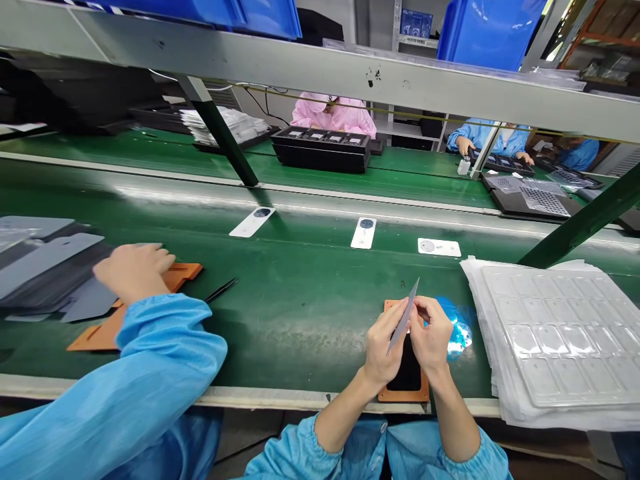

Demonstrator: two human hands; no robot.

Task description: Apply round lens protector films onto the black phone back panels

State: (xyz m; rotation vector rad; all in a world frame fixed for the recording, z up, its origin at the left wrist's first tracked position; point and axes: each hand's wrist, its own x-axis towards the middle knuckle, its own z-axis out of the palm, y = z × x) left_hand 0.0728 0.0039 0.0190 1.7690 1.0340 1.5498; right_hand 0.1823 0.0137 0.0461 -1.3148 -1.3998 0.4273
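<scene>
My left hand [384,343] grips a thin grey rectangular panel [404,317], tilted so that it is seen nearly edge-on. Close against the panel's right side is my right hand [431,333], its fingers pinched together; whether a film or the panel's edge is between them is hidden. Below both hands an orange fixture [424,390] with a black flat piece [406,370] in it lies at the bench's front edge. Crumpled shiny blue film [457,330] lies just right of my right hand.
A co-worker's hand [134,270] reaches over another orange fixture [95,337] beside stacked grey panels [55,260]. Tweezers [221,290] lie nearby. White cards [363,233] lie along the green bench. Clear plastic trays [560,333] are stacked at right. A slanted post [583,217] rises behind them.
</scene>
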